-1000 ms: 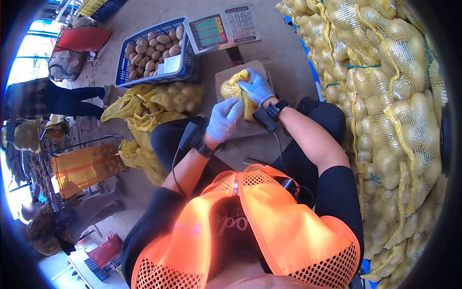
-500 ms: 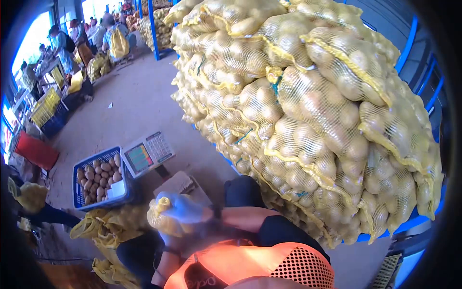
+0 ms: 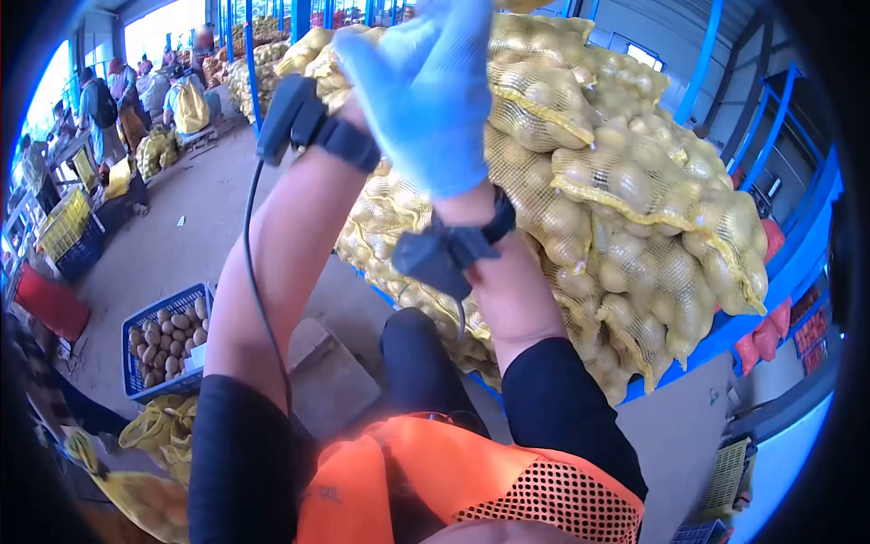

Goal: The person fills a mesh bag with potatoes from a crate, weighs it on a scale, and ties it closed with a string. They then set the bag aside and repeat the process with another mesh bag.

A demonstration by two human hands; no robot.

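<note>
Both arms reach up and forward over a tall stack of yellow mesh bags of potatoes [image 3: 634,186]. My right hand [image 3: 439,127], in a blue glove, is in front of the upper stack, its thumb apart and its fingers stretched upward to the frame's top edge. My left hand [image 3: 403,41], also gloved, is largely hidden behind the right one, and its fingers do not show clearly. A bit of yellow mesh bag [image 3: 526,4] shows at the top edge, just right of my right hand's fingers. Black bands with small devices sit on both wrists.
A blue crate of potatoes [image 3: 132,363] stands on the floor at left, near a flat grey platform [image 3: 331,374]. Yellow mesh bags [image 3: 163,435] lie in front of it. Several people [image 3: 109,100] are by crates at the far left. A blue frame [image 3: 680,367] borders the stack.
Both hands have risen from low near my lap, where they held a yellow mesh bag, to the upper stack. My view has tilted up, and the left arm now covers the scale display.
</note>
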